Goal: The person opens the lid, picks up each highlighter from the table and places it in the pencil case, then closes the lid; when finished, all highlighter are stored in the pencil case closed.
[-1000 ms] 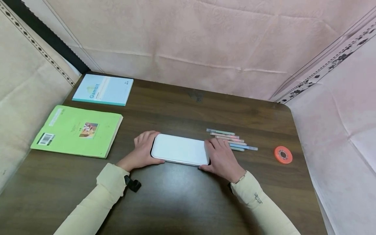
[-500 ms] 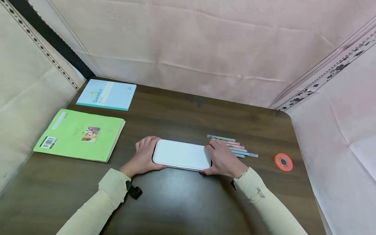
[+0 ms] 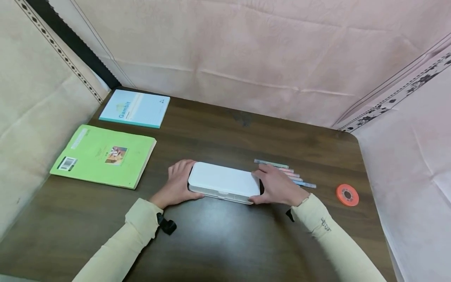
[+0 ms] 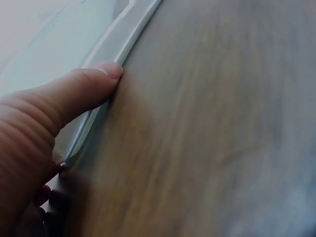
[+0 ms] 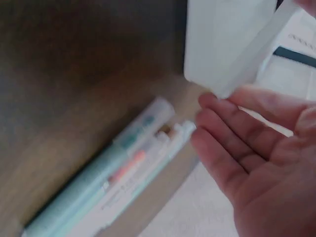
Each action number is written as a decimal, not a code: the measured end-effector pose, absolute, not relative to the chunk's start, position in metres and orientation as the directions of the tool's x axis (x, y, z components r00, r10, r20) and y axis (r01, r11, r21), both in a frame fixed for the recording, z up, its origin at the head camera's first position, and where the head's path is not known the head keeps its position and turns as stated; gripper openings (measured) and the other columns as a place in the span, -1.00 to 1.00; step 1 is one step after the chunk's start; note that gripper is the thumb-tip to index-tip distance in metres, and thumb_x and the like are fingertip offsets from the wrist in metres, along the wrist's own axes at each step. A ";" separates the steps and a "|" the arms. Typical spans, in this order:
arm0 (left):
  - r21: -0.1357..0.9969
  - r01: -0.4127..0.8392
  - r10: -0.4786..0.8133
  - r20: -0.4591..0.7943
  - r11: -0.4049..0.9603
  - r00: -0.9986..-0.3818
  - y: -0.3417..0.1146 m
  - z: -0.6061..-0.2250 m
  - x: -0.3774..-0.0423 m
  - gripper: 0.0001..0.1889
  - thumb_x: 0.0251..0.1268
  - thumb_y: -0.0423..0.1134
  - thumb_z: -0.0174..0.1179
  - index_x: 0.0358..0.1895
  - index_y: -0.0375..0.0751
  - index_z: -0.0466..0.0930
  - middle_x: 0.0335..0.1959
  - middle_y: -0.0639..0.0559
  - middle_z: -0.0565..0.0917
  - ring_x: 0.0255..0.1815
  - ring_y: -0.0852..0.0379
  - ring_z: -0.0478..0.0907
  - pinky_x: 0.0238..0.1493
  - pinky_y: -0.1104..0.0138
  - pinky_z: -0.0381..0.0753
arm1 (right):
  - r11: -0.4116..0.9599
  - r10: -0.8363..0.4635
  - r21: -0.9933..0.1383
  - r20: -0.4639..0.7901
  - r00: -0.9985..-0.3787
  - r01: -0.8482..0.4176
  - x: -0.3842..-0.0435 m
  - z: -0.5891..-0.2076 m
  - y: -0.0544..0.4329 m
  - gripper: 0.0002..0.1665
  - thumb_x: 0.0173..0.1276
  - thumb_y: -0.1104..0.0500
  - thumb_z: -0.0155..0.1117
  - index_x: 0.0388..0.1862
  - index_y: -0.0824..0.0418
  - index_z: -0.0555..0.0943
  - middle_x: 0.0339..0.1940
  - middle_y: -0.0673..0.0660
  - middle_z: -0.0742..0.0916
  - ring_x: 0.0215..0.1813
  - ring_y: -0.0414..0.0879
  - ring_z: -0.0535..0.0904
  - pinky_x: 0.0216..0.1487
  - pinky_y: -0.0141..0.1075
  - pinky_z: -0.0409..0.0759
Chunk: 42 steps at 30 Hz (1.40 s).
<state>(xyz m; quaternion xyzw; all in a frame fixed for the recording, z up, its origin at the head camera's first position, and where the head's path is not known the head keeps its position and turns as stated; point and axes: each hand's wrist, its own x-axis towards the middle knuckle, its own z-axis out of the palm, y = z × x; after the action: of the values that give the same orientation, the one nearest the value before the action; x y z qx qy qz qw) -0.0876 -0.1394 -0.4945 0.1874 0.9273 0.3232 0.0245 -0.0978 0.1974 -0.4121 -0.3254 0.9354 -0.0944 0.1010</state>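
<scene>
A white pencil case [image 3: 223, 178], long and with rounded corners, is near the middle of the table in the head view, its front side facing me. My left hand [image 3: 179, 184] grips its left end, thumb along the front edge and fingers behind. At the other end, my right hand [image 3: 278, 186] holds the right side, thumb at the front lower corner. The left wrist view shows the left thumb [image 4: 91, 86] pressed on the case's edge. Several pens [image 5: 123, 168] lie on the table beyond the right hand, which partly hides them in the head view.
At the left lie a green book [image 3: 95, 152] and, behind it, a light blue book [image 3: 144, 107] marked "Gambit". An orange disc with a grey hub [image 3: 341, 194] lies at the right. Pale cloth [image 3: 246, 51] surrounds the table [image 3: 218, 250] at the back and sides.
The pencil case, held in both hands, now shows more of its front side. The right hand covers more of the pens. The head view has shifted slightly.
</scene>
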 end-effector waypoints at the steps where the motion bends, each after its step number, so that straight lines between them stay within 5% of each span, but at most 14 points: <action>1: 0.611 0.333 0.364 0.078 0.718 -0.928 -0.138 -0.494 -0.088 0.07 -0.23 0.15 0.57 0.34 -0.33 0.24 0.29 -0.26 0.32 0.35 -0.19 0.16 0.24 -0.11 0.01 | 0.769 -0.625 -0.267 -0.120 -0.771 -0.581 -0.098 -0.410 0.201 -0.18 0.08 -0.35 0.39 0.11 0.23 0.63 0.12 0.16 0.66 0.19 0.08 0.54 0.18 -0.07 0.52; 4: 0.612 0.338 0.367 0.083 0.715 -0.926 -0.136 -0.494 -0.090 0.07 -0.23 0.15 0.55 0.34 -0.36 0.24 0.29 -0.28 0.31 0.35 -0.21 0.15 0.24 -0.12 0.01 | 0.735 -0.607 -0.416 -0.050 -0.793 -0.536 -0.099 -0.407 0.212 -0.44 0.20 -0.21 0.40 0.03 0.13 0.67 0.09 0.08 0.70 0.16 -0.02 0.60 0.13 -0.09 0.58; 8: 0.594 0.351 0.368 0.098 0.723 -0.925 -0.137 -0.494 -0.089 0.06 -0.24 0.15 0.55 0.32 -0.37 0.25 0.29 -0.31 0.31 0.34 -0.24 0.16 0.21 -0.13 0.01 | 0.596 -0.520 -0.677 0.083 -0.850 -0.431 -0.102 -0.409 0.222 -0.80 0.24 0.09 0.45 -0.15 0.02 0.69 -0.11 -0.03 0.73 -0.12 -0.16 0.66 -0.07 -0.20 0.67; 13: 0.589 0.367 0.380 0.108 0.720 -0.918 -0.140 -0.494 -0.089 0.03 -0.23 0.15 0.55 0.31 -0.30 0.26 0.27 -0.28 0.32 0.32 -0.21 0.17 0.19 -0.11 0.02 | 0.479 -0.329 -0.838 0.103 -0.939 -0.260 -0.106 -0.420 0.227 -0.81 0.29 0.21 0.39 -0.11 0.10 0.67 -0.18 0.08 0.74 -0.26 0.02 0.67 -0.18 -0.35 0.66; 16: 0.595 0.374 0.390 0.108 0.712 -0.915 -0.141 -0.494 -0.088 0.02 -0.22 0.14 0.55 0.32 -0.27 0.26 0.26 -0.26 0.33 0.31 -0.20 0.17 0.18 -0.11 0.02 | 0.433 -0.256 -0.883 0.071 -0.964 -0.180 -0.110 -0.426 0.225 -0.79 0.34 0.19 0.34 -0.06 0.16 0.65 -0.15 0.16 0.74 -0.22 0.15 0.68 -0.14 -0.24 0.70; 22: 0.589 0.406 0.410 0.135 0.699 -0.902 -0.142 -0.496 -0.091 0.02 -0.26 0.15 0.56 0.31 -0.25 0.26 0.24 -0.23 0.34 0.29 -0.18 0.18 0.14 -0.09 0.03 | 0.447 -0.164 -0.887 0.047 -0.985 -0.117 -0.121 -0.429 0.218 -0.77 0.39 0.12 0.30 -0.02 0.13 0.64 -0.11 0.18 0.72 -0.17 0.24 0.67 -0.21 0.08 0.68; 31: 0.567 0.411 0.405 0.143 0.714 -0.903 -0.141 -0.493 -0.090 0.03 -0.32 0.18 0.57 0.28 -0.24 0.29 0.22 -0.23 0.35 0.27 -0.17 0.21 0.13 -0.08 0.06 | 0.484 -0.119 -0.872 0.024 -0.993 -0.079 -0.129 -0.433 0.219 -0.72 0.37 -0.06 0.30 -0.04 0.04 0.66 -0.14 0.09 0.70 -0.20 0.11 0.62 -0.32 -0.01 0.69; 34: 0.561 0.404 0.398 0.139 0.723 -0.907 -0.140 -0.492 -0.090 0.03 -0.33 0.19 0.57 0.27 -0.24 0.31 0.22 -0.23 0.35 0.27 -0.17 0.21 0.13 -0.07 0.08 | 0.505 -0.127 -0.857 0.047 -0.991 -0.105 -0.128 -0.429 0.230 -0.68 0.38 -0.07 0.29 0.00 0.06 0.66 -0.11 0.09 0.72 -0.15 0.06 0.64 -0.22 -0.21 0.69; 38: 0.554 0.400 0.398 0.130 0.731 -0.908 -0.139 -0.491 -0.090 0.04 -0.33 0.21 0.56 0.28 -0.24 0.31 0.23 -0.23 0.35 0.27 -0.16 0.22 0.14 -0.08 0.09 | 0.633 -0.119 -0.751 0.143 -0.983 -0.186 -0.130 -0.426 0.258 -0.71 0.39 0.03 0.30 0.01 0.11 0.68 -0.12 0.07 0.73 -0.14 -0.16 0.57 -0.12 -0.49 0.51; 42: 0.556 0.391 0.396 0.118 0.734 -0.911 -0.140 -0.488 -0.089 0.03 -0.31 0.20 0.56 0.28 -0.24 0.31 0.24 -0.24 0.34 0.28 -0.17 0.21 0.15 -0.09 0.09 | 0.751 -0.141 -0.629 0.141 -0.980 -0.199 -0.134 -0.429 0.287 -0.77 0.38 0.09 0.31 -0.05 0.13 0.70 -0.17 0.08 0.73 -0.16 -0.17 0.48 -0.17 -0.42 0.46</action>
<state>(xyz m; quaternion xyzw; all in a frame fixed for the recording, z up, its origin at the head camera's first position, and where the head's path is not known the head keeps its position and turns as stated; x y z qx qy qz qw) -0.0892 -0.1397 -0.4875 0.2113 0.9310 0.2976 0.0044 -0.1337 0.2867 -0.4289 -0.0909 0.9348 -0.3407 -0.0424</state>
